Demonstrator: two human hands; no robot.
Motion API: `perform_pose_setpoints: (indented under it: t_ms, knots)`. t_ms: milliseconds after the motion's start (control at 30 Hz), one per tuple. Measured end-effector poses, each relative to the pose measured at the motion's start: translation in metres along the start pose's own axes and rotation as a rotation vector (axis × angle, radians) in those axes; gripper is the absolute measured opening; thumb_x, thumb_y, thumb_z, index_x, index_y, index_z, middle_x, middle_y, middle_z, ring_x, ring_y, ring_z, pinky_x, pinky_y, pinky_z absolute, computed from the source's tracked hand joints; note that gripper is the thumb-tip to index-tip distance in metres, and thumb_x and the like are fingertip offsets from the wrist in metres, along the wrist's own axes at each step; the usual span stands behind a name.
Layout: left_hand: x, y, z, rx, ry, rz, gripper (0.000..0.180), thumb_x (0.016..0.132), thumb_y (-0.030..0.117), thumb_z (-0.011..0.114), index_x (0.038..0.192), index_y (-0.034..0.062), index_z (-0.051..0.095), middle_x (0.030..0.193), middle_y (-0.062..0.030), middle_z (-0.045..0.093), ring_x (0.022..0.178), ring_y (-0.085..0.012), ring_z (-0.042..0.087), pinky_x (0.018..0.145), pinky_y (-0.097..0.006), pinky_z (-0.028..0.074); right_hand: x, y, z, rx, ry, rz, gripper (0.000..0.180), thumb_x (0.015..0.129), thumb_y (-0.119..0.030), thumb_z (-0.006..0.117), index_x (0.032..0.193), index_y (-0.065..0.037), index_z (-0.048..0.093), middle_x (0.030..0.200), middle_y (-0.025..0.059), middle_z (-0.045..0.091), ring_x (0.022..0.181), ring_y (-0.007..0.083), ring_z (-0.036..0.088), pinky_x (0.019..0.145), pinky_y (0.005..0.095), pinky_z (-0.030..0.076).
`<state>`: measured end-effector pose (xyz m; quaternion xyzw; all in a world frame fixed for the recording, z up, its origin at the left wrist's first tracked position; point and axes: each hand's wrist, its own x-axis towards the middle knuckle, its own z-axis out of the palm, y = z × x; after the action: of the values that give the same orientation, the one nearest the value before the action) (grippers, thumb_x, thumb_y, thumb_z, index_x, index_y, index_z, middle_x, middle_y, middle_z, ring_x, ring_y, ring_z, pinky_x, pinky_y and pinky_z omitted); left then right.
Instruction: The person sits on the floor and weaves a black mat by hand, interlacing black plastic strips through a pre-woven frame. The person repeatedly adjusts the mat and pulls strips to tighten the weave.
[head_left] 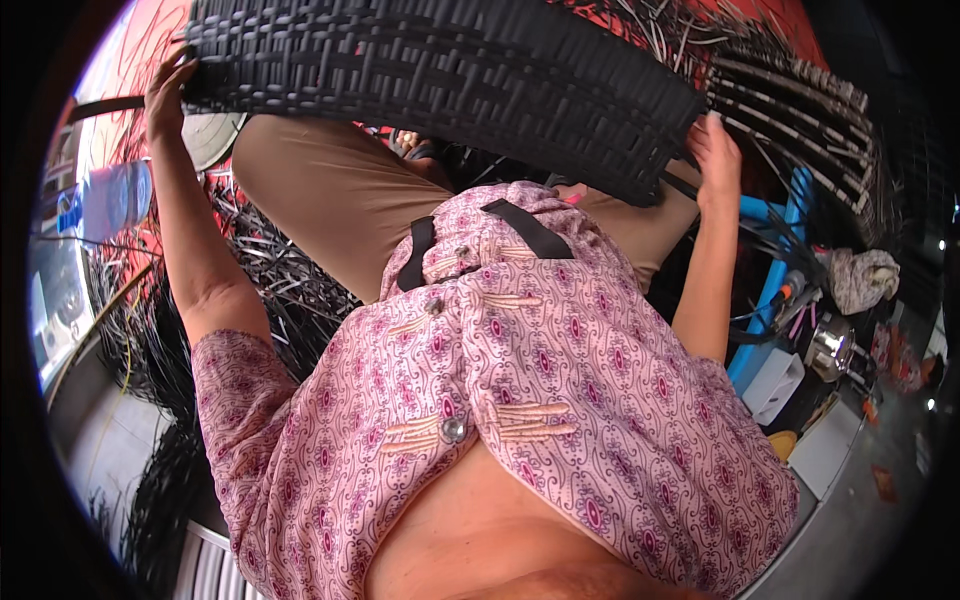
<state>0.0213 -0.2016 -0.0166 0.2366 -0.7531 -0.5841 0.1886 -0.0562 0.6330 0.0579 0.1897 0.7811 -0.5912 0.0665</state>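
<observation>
A long black woven panel (430, 85) of flat plastic-like strips spans the upper part of the view, slanting down to the right above my lap. My left hand (170, 88) grips its left end, the fingers bent round the edge. Beside that hand a flat dark strip (108, 105) sticks out to the left. At the panel's right end my right hand (714, 158) holds the edge, and part of its fingers is hidden behind the weave. A short black strip (682, 180) lies just below this hand.
Heaps of loose black strips (270, 270) lie at my left. Bundled strips (800, 115) stand at the upper right, near a blue frame (778, 270). A clear bottle (115, 198) is at far left. A crumpled cloth (862, 280) and a metal container (830, 345) are at right.
</observation>
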Motion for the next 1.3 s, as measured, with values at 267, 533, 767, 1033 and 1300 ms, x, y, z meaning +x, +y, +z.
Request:
perform_pose_setpoints:
  t_ms: [267,533,767,1033,1300]
  knots:
    - [0.008,0.013,-0.001,-0.035,0.061,-0.118,0.048,0.090,0.004,0.077,0.136,0.0096,0.069,0.119,-0.0036,0.074,0.109,-0.0141,0.067,0.096,-0.028,0.050,0.000,-0.021,0.059,0.445,-0.069,-0.037,0.062,0.100,-0.047,0.068,0.132,0.006,0.066,0.136,0.0146,0.068,0.122,0.0199,0.064,0.109,0.0331,0.047]
    - [0.000,0.026,0.040,-0.349,0.054,-0.096,0.054,0.091,0.007,0.074,0.143,0.0036,0.059,0.113,-0.0119,0.076,0.098,-0.0204,0.071,0.087,-0.033,0.054,0.128,-0.081,0.023,0.582,-0.094,-0.212,0.051,0.095,-0.037,0.077,0.129,0.000,0.070,0.132,0.0085,0.070,0.122,0.0174,0.064,0.106,0.0334,0.049]
    - [-0.140,0.101,0.198,-0.372,0.086,-0.275,0.046,0.082,-0.001,0.079,0.126,-0.0011,0.068,0.099,-0.0082,0.075,0.088,-0.0176,0.071,0.071,-0.033,0.057,0.248,-0.085,-0.097,0.172,-0.052,-0.233,0.071,0.096,-0.043,0.075,0.146,0.003,0.057,0.150,0.0115,0.058,0.137,0.0218,0.055,0.117,0.0345,0.039]
    - [-0.225,0.096,0.234,-0.606,0.098,-0.144,0.038,0.082,-0.007,0.080,0.117,-0.0012,0.067,0.093,-0.0063,0.073,0.083,-0.0138,0.071,0.080,-0.026,0.059,0.262,-0.016,-0.134,-0.171,0.162,-0.189,0.098,0.092,-0.067,0.066,0.155,0.004,0.045,0.161,0.0192,0.045,0.148,0.0293,0.043,0.121,0.0370,0.033]
    - [-0.239,0.089,0.223,-0.848,0.132,-0.253,0.031,0.083,-0.007,0.079,0.110,0.0023,0.068,0.094,-0.0057,0.074,0.080,-0.0141,0.070,0.075,-0.026,0.059,0.258,-0.035,-0.166,-0.859,0.323,-0.146,0.089,0.090,-0.074,0.062,0.150,-0.010,0.057,0.151,0.0169,0.057,0.143,0.0352,0.049,0.121,0.0560,0.028]
